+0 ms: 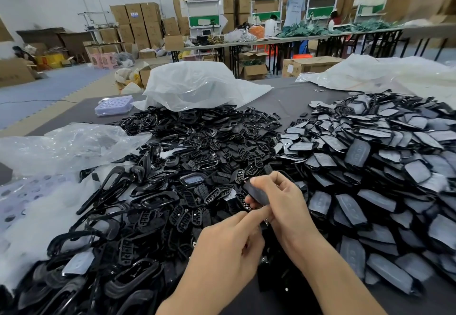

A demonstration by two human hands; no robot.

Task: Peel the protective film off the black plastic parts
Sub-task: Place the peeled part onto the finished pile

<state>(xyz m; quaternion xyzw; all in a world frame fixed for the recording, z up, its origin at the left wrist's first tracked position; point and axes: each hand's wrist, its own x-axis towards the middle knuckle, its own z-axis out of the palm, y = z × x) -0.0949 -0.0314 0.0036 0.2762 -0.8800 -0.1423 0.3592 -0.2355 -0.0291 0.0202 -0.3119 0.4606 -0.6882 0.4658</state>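
Across the dark table [283,97], a broad heap of film-covered parts [370,166] fills the right side and a heap of bare frames and button pads [197,147] fills the middle and left. Between them, above the near edge of the middle heap, the right hand [283,201] curls its fingers round one black part [256,191], held on a slant. The left hand [227,248] reaches its forefinger and thumb to the part's lower end, the other fingers tucked in. This looks like the start of a peel, hunting for a film edge. The next move likely calls for a nail under that edge, then a steady pull while the right hand braces. The right palm hides most of the part, so I cannot tell whether the left hand already pinches film.
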